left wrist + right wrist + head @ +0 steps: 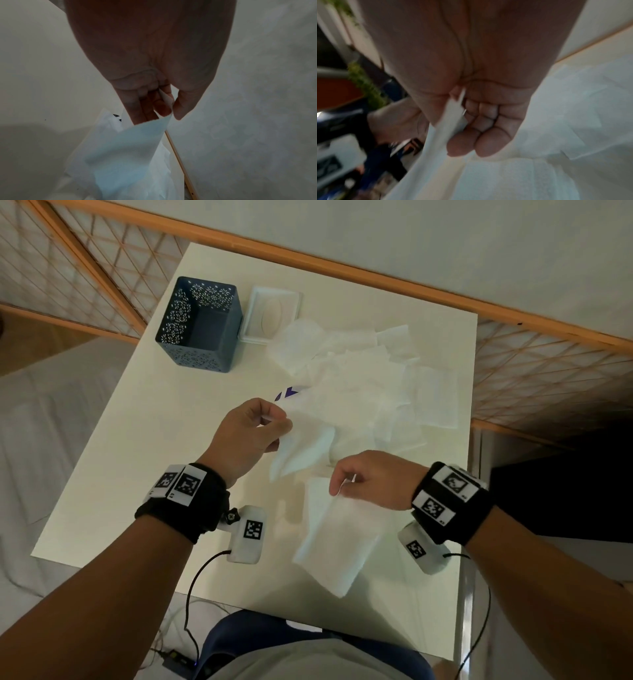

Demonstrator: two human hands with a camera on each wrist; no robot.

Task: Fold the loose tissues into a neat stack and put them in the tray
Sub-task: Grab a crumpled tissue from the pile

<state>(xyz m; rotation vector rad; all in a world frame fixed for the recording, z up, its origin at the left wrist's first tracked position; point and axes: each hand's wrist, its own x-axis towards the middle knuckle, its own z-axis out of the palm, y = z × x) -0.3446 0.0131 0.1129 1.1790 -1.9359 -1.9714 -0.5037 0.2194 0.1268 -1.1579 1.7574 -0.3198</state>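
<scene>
Fingers of left hand (249,429) pinch one corner of a white tissue (301,445); thumb and curled fingers of right hand (368,477) pinch another corner. Sheet hangs between them, lower part draped on the white table (144,446). Loose tissues (370,378) lie piled behind. Blue perforated tray (200,325) stands far left, apart.

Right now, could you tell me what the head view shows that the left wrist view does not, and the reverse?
Only the head view shows the blue perforated bin, the white tray beside it, the pile of loose tissues, the right hand pinching another tissue, and both wristbands. Only the left wrist view shows the palm side, with the tissue edge nipped between thumb and fingers. Both show the left hand holding a hanging tissue above the white table.
</scene>
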